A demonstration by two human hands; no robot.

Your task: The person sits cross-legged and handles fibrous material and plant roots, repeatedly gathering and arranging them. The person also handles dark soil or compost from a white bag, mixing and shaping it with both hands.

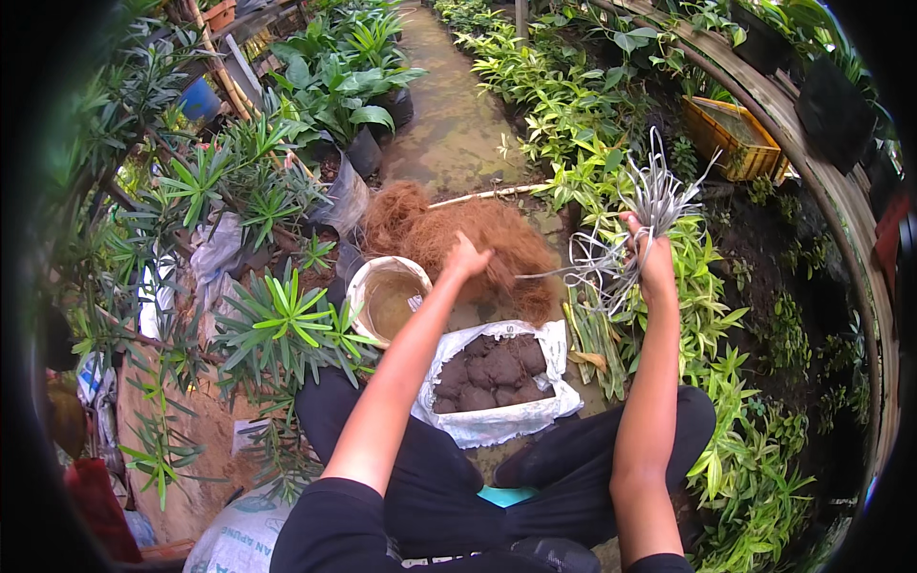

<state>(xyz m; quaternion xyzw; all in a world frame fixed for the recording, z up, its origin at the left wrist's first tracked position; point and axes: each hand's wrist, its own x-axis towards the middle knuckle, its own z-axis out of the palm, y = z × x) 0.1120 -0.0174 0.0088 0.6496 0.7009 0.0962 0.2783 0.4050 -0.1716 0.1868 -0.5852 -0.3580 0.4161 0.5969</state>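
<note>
My right hand point(648, 251) grips a tangled bundle of thin grey plastic strips point(659, 193), whose loose ends spread up and to the left. One strip reaches left to the edge of a heap of brown coconut fibre point(458, 229). My left hand point(469, 259) is at that heap, fingers partly spread; whether it pinches any fibre cannot be told. Before my legs lies a white sack point(494, 419) with its rim rolled down, holding several dark soil balls point(498, 369). A round white bucket point(358, 315) with murky water stands left of the sack, beside my left forearm.
Cut green leaf stalks point(598, 344) lie right of the sack. Potted leafy plants point(344, 79) line the left of a concrete path point(448, 107); light-green plants point(709, 336) border the right. A yellow crate point(734, 136) is at upper right. A printed sack point(236, 533) sits at lower left.
</note>
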